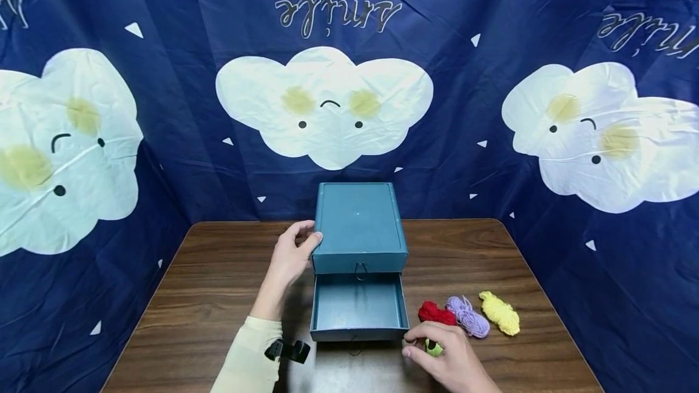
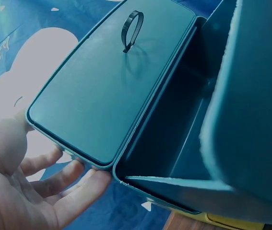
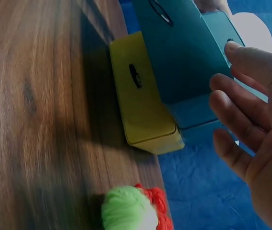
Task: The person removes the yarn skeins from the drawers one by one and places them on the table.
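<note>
wooden table before blue cloud-print backdrop

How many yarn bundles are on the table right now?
4: red yarn, purple yarn and yellow yarn lie in a row right of the open drawer; green yarn sits under the right hand, partly hidden.
</note>
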A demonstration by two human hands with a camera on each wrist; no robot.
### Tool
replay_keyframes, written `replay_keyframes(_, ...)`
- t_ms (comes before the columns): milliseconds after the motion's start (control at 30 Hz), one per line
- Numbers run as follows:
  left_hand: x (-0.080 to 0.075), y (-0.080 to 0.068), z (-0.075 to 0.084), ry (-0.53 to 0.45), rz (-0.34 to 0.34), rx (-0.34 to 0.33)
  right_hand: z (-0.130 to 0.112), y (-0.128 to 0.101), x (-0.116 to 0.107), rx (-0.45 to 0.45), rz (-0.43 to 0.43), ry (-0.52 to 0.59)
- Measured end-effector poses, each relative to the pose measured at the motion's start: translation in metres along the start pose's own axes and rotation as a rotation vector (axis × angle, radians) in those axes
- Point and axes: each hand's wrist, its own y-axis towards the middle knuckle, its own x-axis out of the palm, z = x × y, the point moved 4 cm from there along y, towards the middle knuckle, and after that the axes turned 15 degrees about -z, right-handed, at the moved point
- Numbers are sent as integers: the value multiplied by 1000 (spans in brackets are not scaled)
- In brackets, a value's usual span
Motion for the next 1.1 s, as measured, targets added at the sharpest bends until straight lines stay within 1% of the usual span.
replay_keyframes(67,0,0,-1,-9,-3,-4,-1,1,3,11,-32,24)
replay_keyframes(300,0,-3,-1,-16,-7,-6,-5,7,16,3,-127,84)
replay_keyframes(400,0,-3,-2,-23,-3,-8,-6,11,25,37,-192,122)
replay_keyframes(500,1,-2,-1,-24,-2,-6,-6,15,33,66,-232,140)
replay_keyframes(633,2,-2,2,-12,-1,9,-7,20,40,48,-232,120)
replay_keyframes(767,1,-2,3,13,12,24,-6,24,46,24,-249,131)
replay_keyframes(933,1,-1,2,3,5,10,-4,28,52,15,-273,154)
replay_keyframes(1100,0,-2,3,-1,-2,1,-3,33,58,22,-295,148)
